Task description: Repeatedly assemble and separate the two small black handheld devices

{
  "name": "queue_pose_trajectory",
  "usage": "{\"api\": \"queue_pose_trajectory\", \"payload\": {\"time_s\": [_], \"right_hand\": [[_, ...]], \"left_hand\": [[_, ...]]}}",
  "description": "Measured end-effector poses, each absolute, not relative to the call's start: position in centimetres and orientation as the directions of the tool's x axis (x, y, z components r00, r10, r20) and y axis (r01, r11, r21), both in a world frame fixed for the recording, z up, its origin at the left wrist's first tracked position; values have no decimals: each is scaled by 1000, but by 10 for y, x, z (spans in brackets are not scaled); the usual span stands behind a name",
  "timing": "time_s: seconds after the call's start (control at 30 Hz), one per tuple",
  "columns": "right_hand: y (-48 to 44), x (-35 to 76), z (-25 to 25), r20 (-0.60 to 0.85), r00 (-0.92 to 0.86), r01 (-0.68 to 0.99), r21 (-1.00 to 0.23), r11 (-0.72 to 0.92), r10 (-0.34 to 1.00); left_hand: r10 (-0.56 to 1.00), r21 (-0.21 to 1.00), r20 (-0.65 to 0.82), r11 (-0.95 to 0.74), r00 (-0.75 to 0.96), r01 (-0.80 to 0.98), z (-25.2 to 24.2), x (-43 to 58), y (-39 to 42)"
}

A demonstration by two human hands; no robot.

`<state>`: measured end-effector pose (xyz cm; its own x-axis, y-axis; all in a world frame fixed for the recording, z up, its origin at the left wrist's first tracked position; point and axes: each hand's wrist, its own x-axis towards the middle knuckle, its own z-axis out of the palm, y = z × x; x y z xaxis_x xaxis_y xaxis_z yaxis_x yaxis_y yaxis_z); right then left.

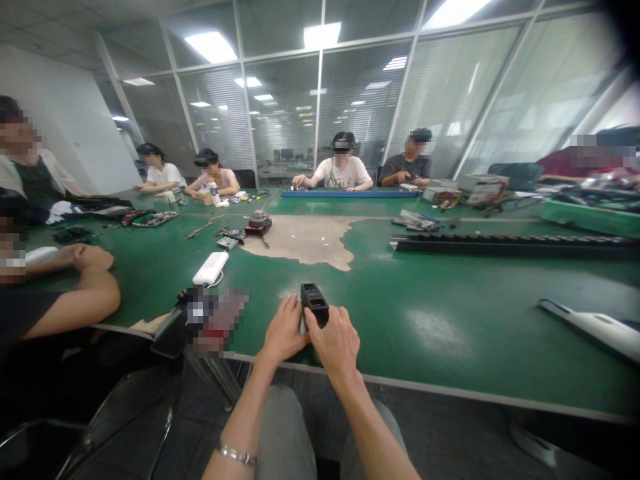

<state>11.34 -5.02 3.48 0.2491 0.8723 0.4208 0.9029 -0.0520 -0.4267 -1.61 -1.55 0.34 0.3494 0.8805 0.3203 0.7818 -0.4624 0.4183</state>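
Observation:
A black box-shaped device point(312, 296), with rectangular openings along its upper face, sits between my two hands near the front edge of the green table. My right hand point(337, 339) is closed round its near right part, with the thumb on the near end. From the left, my left hand point(286, 333) presses against its side, fingers together and thumb reaching toward the near end. A small greyish part shows between the left fingers and the device; I cannot make out what it is.
The green table point(395, 360) has a worn tan patch. To the left lie a white power-bank-like block point(211, 268) and a co-worker's folded arms point(85, 287). A long black rail point(500, 245) lies at right, near a white tool-like object point(595, 327). Several people sit around.

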Motion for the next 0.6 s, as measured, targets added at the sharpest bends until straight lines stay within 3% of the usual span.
{"api": "queue_pose_trajectory", "payload": {"time_s": [0.27, 0.6], "right_hand": [[-47, 141, 52, 534, 323, 851, -525, 7, 781], [-49, 173, 18, 439, 345, 877, -465, -118, 830]], "left_hand": [[905, 438, 285, -416, 315, 797, 3, -15, -15], [900, 429, 275, -429, 338, 795, 8, -14, -18]]}}
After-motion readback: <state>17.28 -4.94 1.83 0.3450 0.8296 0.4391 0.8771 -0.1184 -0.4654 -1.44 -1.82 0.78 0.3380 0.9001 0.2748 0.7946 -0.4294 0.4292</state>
